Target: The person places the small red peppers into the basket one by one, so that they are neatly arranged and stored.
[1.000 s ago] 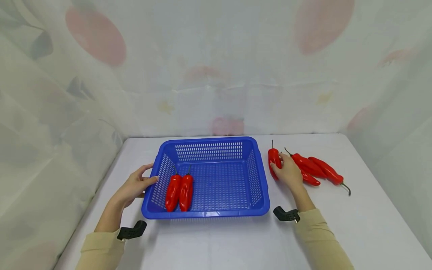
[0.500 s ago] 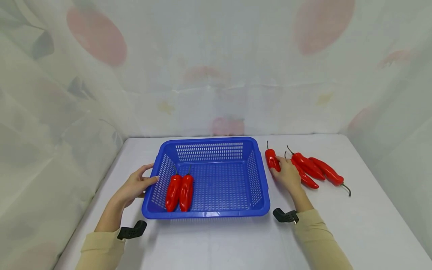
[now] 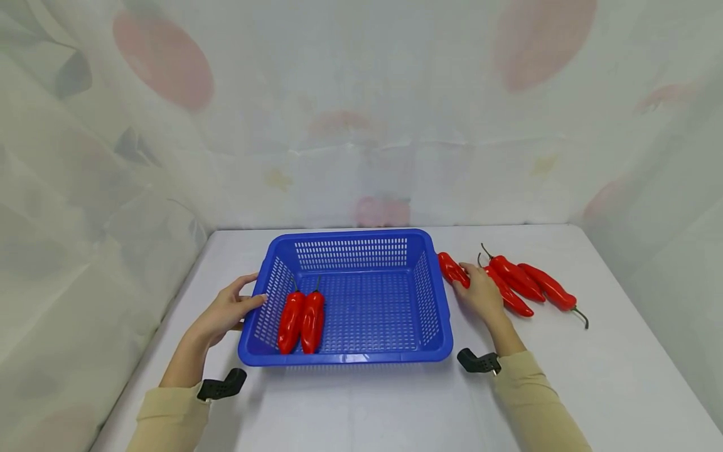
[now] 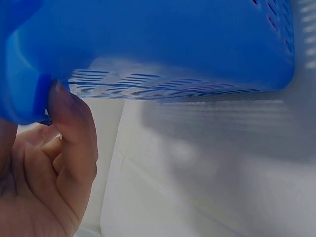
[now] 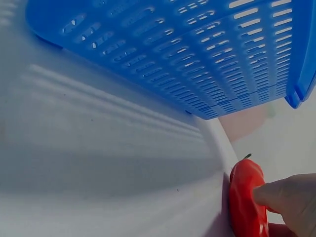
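Note:
A blue plastic basket [image 3: 346,359] stands in the middle of the table. My left hand [image 3: 224,312] grips its left rim, thumb on top and fingers on the outside; the left wrist view shows the fingers [image 4: 74,133] bent at the rim. Inside, at the left end, lie two red chili peppers [image 3: 301,321] side by side, stems toward the back. Right of the basket, my right hand [image 3: 480,294] pinches another red pepper [image 3: 452,269] between thumb and fingers. In the right wrist view this pepper [image 5: 244,197] lies on the table; the hand covers part of it.
Three more red peppers [image 3: 516,281] lie right of my right hand, stems pointing different ways. The white table [image 3: 367,408] ends at a pale patterned sheet [image 3: 350,125] at the back and sides.
The pepper at my right hand has turned, its stem end swinging left to the basket's rim. The pepper beside the hand shifted slightly early on. My left hand and the basket stay put.

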`<move>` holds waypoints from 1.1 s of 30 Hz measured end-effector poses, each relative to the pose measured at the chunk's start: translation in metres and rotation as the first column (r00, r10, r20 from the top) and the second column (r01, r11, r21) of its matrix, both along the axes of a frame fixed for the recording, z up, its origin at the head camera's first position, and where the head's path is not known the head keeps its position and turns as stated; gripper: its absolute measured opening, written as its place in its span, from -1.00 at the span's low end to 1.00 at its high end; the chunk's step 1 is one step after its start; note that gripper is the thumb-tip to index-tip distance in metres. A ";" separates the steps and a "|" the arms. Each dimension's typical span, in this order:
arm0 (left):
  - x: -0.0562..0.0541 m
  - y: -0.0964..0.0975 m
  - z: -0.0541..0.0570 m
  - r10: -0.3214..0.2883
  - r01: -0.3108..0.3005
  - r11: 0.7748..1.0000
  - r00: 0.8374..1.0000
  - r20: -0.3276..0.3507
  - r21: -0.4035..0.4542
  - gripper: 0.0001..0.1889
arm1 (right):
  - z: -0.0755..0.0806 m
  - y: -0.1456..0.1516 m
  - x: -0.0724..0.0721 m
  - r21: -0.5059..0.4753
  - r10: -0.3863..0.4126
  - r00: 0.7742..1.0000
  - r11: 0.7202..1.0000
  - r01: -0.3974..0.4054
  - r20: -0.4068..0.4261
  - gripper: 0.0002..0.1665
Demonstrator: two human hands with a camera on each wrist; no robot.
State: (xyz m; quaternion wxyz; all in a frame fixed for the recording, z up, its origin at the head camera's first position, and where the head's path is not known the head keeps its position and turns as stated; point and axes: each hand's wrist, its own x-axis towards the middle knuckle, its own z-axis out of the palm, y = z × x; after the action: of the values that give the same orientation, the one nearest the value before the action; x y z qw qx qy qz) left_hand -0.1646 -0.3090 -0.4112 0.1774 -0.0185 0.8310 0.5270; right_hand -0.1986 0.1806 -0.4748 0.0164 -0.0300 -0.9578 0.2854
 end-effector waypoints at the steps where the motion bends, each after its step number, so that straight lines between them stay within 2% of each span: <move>1: 0.000 0.000 0.000 0.001 -0.001 1.000 1.000 0.001 0.002 -0.23 | 0.001 -0.001 -0.001 0.007 -0.001 1.000 1.000 0.001 -0.002 -0.38; 8: 0.000 0.000 -0.002 0.007 -0.007 1.000 1.000 0.000 -0.003 -0.23 | 0.006 -0.005 -0.010 0.085 -0.006 1.000 0.996 0.005 0.011 -0.38; 18: 0.000 -0.001 -0.002 0.009 -0.009 1.000 1.000 -0.001 -0.009 -0.22 | 0.006 -0.006 -0.023 0.131 -0.010 1.000 0.991 0.007 0.022 -0.41; 24: -0.001 0.000 -0.003 0.010 -0.010 1.000 1.000 0.004 -0.003 -0.22 | 0.003 -0.006 -0.029 0.128 -0.010 0.999 0.992 0.005 0.032 -0.43; 33: 0.000 0.001 0.000 0.010 -0.010 1.000 1.000 0.001 -0.003 -0.23 | 0.001 -0.002 -0.034 0.042 0.017 0.996 0.999 -0.021 0.090 -0.38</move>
State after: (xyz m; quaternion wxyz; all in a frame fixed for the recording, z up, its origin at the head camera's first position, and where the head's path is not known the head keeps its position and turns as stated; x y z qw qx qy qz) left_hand -0.1645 -0.3083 -0.4112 0.1752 -0.0229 0.8315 0.5267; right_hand -0.2323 0.1789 -0.4738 -0.0287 -0.0334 -0.9637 0.2634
